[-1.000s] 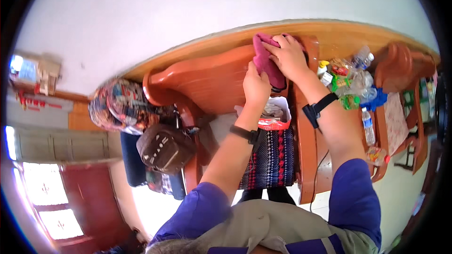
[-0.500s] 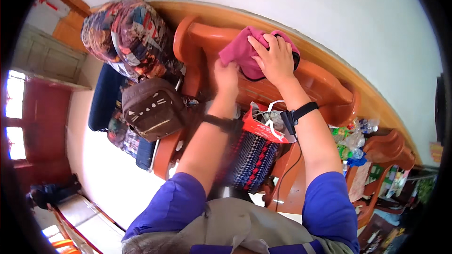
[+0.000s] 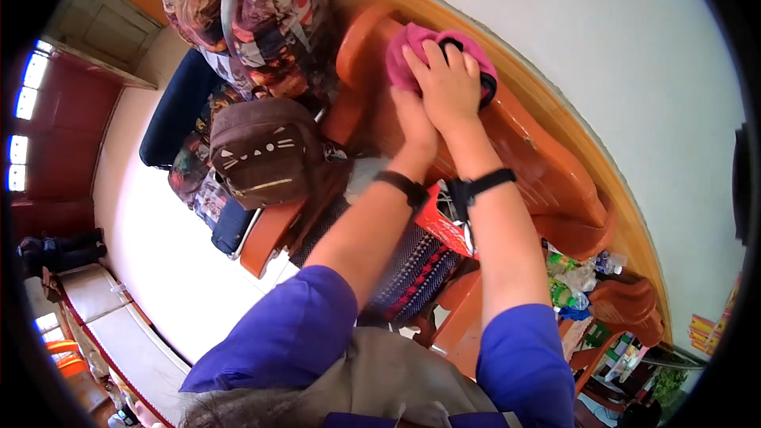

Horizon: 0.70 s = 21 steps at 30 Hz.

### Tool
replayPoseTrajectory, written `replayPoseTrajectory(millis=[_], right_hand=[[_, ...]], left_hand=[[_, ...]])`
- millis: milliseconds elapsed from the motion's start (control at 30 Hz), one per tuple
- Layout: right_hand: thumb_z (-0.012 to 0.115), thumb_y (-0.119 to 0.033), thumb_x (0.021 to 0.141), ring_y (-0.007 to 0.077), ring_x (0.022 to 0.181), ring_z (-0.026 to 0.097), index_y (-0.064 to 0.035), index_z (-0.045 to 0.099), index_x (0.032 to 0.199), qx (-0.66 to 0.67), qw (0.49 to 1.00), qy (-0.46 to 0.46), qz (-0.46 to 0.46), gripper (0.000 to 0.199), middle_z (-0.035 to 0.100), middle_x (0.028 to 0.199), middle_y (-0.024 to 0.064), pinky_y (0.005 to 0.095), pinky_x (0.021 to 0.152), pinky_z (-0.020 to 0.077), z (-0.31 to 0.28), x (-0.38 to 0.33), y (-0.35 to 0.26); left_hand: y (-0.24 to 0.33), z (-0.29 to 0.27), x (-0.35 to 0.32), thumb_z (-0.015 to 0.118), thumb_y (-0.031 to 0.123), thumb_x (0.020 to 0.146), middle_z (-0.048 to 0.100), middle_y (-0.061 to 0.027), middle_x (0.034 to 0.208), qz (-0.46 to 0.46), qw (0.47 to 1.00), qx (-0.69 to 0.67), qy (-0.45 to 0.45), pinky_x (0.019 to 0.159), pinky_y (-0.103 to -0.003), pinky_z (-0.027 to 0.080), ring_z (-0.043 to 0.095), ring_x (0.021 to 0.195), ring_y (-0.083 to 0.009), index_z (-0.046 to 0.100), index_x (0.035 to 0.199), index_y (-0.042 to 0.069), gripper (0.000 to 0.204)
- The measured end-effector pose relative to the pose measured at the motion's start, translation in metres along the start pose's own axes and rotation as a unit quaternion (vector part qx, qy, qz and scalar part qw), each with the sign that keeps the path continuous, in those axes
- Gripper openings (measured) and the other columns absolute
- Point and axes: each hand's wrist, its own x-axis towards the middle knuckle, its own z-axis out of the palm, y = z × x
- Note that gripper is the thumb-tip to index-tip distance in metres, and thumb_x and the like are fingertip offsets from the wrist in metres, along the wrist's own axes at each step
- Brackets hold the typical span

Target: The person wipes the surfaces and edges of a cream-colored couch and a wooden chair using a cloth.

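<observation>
A bundled pink cloth item with black edging (image 3: 400, 59) rests against the top of the reddish-brown wooden bench back (image 3: 372, 40); its exact kind does not show. Across its upper side my right hand (image 3: 450, 87) lies with the fingers spread and stretched out. Tucked against its lower edge is my left hand (image 3: 414, 120), its fingertips partly hidden at the cloth, apparently gripping it. The two hands nearly touch. Dark bands circle both wrists. Below my forearms a red paper bag (image 3: 444, 222) stands on the bench beside a patterned dark woven cloth (image 3: 412, 273).
To the left a brown backpack with a cat face (image 3: 265, 154) leans near a large colourful printed bundle (image 3: 277, 24) and a dark blue chair back (image 3: 182, 103). Several plastic bottles (image 3: 567, 293) lie at the right. A white wall (image 3: 602, 55) rises behind the bench.
My left hand has moved up and in toward my right hand. The pink cloth looks more compact, its left flap drawn in. The view has shifted and turned.
</observation>
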Motion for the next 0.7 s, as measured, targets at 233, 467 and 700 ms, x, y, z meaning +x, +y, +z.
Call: replayPoseTrajectory(millis=[233, 467, 700], right_hand=[[0.056, -0.011, 0.075, 0.0269, 0.1, 0.047, -0.0323, 0.057, 0.117, -0.093, 0.995, -0.017, 0.029, 0.048, 0.046, 0.122, 0.0019, 0.0408, 0.082, 0.0366, -0.047, -0.087, 0.048], [0.057, -0.011, 0.074, 0.0251, 0.085, 0.044, -0.0315, 0.066, 0.103, -0.108, 0.994, -0.015, -0.031, 0.037, 0.045, 0.096, 0.0021, 0.0388, 0.076, 0.0365, -0.045, -0.063, 0.047], [0.058, -0.016, 0.071, 0.022, 0.08, 0.048, -0.0268, 0.068, 0.088, -0.061, 0.992, -0.061, -0.091, 0.022, 0.049, 0.09, 0.0007, 0.0368, 0.064, 0.0378, -0.007, 0.037, -0.013]], left_hand=[[0.019, 0.005, -0.06, 0.058, 0.006, 0.074, 0.042, -0.0256, 0.105, 0.186, 0.944, 0.183, -0.203, 0.078, -0.045, 0.045, 0.05, 0.092, -0.0434, 0.037, 0.11, -0.002, 0.042], [0.028, -0.009, -0.03, 0.06, 0.001, 0.068, 0.038, -0.0277, 0.103, 0.079, 0.979, 0.058, -0.18, 0.077, -0.047, 0.045, 0.047, 0.089, -0.0474, 0.042, 0.101, -0.001, 0.038], [-0.005, -0.026, 0.037, 0.056, 0.002, 0.072, 0.052, -0.0266, 0.098, -0.03, 0.999, 0.0, -0.011, 0.082, -0.045, 0.042, 0.05, 0.094, -0.0451, 0.051, 0.101, -0.001, 0.03]])
